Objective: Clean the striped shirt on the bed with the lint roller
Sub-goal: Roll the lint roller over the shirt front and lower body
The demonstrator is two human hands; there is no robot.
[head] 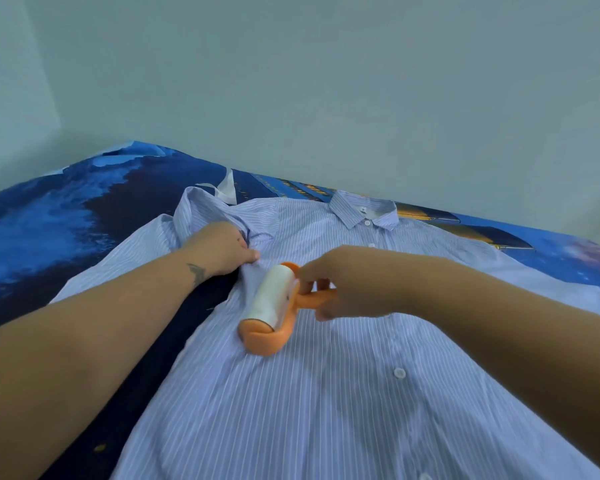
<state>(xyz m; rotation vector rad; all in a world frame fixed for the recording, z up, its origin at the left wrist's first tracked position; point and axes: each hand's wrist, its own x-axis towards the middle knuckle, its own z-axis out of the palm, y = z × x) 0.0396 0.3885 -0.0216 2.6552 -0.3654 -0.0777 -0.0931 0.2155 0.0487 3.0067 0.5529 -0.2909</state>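
Note:
A light blue striped shirt (326,393) lies buttoned and face up on the bed, its collar (364,209) pointing toward the wall. An orange lint roller (272,308) with a white sticky drum rests on the shirt's chest, left of the button line. My right hand (343,282) grips the roller's orange handle from the right. My left hand (222,249) pinches a fold of shirt fabric near the left shoulder and armpit seam, just beyond the roller. The left sleeve is bunched up behind that hand.
The bed is covered by a dark blue patterned sheet (66,220). A pale wall (326,98) runs along the far side of the bed and meets a second wall at the left corner. A white tag or strip (227,188) lies by the folded sleeve.

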